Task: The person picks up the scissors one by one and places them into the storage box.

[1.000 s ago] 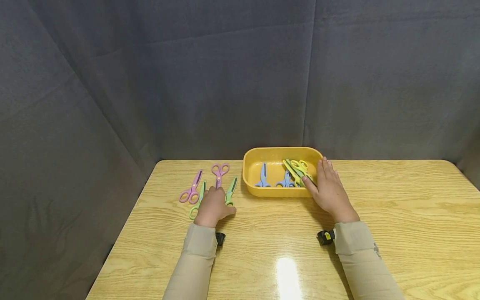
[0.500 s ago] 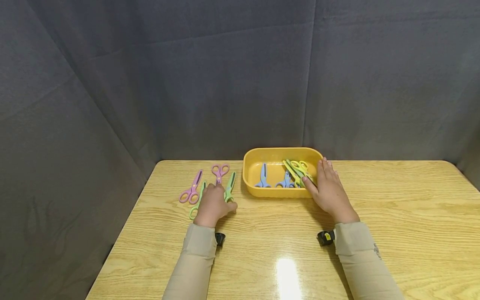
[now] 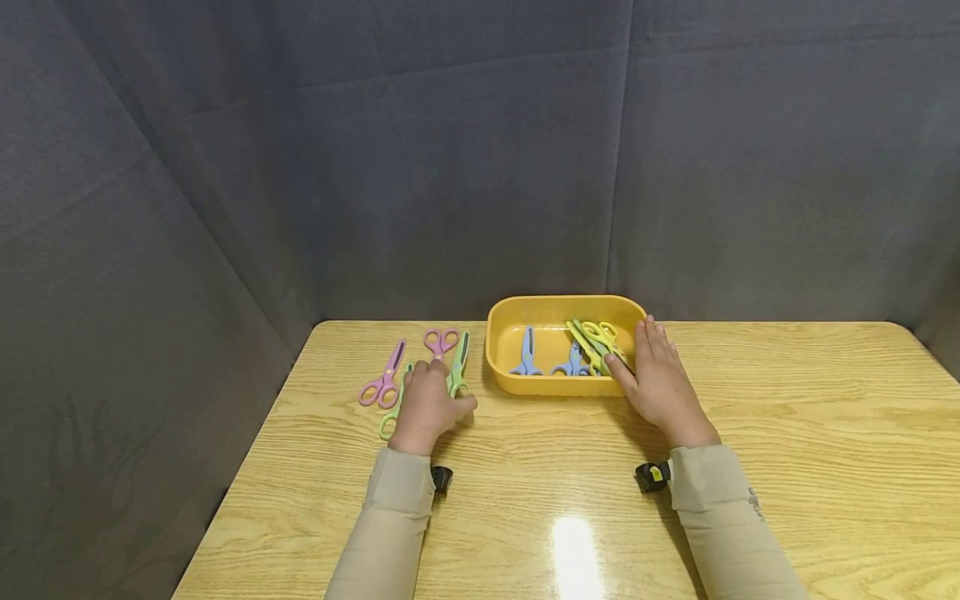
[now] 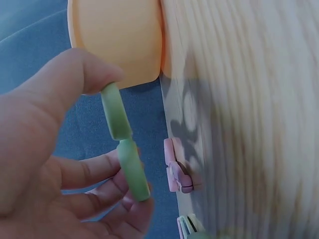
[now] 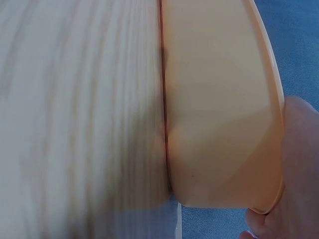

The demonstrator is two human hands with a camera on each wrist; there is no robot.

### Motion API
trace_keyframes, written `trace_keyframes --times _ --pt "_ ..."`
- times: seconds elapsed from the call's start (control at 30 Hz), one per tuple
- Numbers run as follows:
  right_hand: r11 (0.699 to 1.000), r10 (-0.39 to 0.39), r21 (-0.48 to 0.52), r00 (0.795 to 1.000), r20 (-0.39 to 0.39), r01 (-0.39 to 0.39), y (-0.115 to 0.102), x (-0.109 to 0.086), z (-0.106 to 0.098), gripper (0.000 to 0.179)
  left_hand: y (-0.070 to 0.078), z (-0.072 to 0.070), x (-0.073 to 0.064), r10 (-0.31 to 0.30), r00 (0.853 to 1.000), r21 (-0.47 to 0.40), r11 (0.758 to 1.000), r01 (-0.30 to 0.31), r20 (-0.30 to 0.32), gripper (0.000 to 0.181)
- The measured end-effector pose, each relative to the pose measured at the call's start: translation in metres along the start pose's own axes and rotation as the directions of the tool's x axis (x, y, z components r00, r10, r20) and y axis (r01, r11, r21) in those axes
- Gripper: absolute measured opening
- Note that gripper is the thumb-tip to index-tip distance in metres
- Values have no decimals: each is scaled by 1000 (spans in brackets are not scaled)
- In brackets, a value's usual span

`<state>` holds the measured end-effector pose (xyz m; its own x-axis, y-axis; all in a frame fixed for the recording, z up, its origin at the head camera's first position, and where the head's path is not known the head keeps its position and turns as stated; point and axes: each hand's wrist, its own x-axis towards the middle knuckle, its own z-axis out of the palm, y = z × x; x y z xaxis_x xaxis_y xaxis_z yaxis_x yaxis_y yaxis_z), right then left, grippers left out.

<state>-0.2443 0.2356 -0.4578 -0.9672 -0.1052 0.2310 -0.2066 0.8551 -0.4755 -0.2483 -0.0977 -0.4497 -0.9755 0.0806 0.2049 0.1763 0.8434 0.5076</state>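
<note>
Green scissors (image 3: 457, 368), pinched across the loops (image 4: 116, 113) in my left hand (image 3: 429, 404), are just left of the tray (image 3: 558, 385) my right hand (image 3: 662, 387) holds, and could swivel loose if my thumb (image 4: 94, 69) slips.

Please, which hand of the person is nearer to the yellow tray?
The right. The right hand touches the right end of the yellow tray. The left hand is apart from the tray, to its left and closer to the person, holding green scissors.
</note>
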Motion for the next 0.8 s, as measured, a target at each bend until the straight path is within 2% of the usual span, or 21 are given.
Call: trace_keyframes --times 0.33,0.8 --pt "1000 -4 -5 1000 -7 3 2 0 2 87 3 0 0 -6 1000 -39 999 5 -9 54" --pt "1000 5 -2 1000 -4 -5 2 0 1 87 10 3 2 68 994 -57 996 -73 -89 53"
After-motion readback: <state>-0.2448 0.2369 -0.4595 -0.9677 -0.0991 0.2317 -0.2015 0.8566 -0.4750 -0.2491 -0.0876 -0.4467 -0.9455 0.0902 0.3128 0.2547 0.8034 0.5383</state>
